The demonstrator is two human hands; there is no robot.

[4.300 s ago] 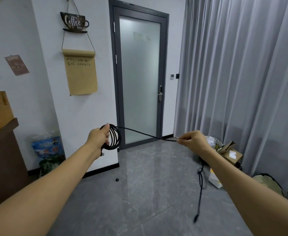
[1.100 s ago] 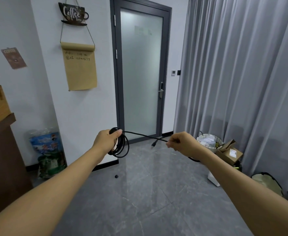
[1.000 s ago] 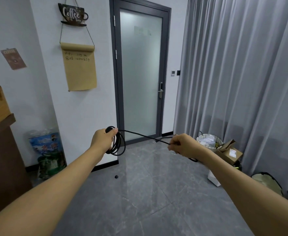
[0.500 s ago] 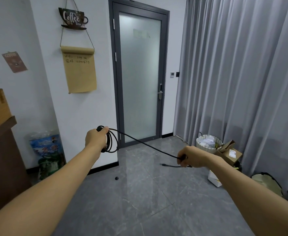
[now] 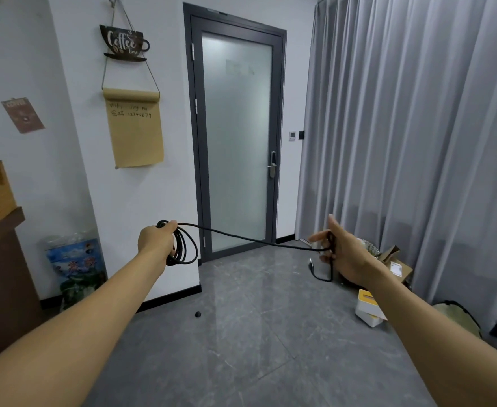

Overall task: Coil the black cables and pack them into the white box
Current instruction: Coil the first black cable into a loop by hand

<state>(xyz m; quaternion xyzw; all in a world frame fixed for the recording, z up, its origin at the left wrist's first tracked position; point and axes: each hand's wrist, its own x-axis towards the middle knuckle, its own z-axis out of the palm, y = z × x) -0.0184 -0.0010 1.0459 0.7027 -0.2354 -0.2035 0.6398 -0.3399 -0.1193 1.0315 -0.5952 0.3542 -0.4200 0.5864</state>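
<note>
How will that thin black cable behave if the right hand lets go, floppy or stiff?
Probably floppy: the thin black cable sags between the left hand and right hand, and its tail droops below the right fingers. It likely weighs little, since loose loops hang from the left hand's grip. Released, the end would likely drop and swing.

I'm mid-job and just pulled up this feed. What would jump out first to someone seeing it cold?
Two bare arms reach out in the foreground with a black cable stretched between them. The left hand grips a bundle of coiled loops at centre-left, and the right hand holds the free end, which dangles below it. Behind stand a frosted glass door and grey curtains.
</note>
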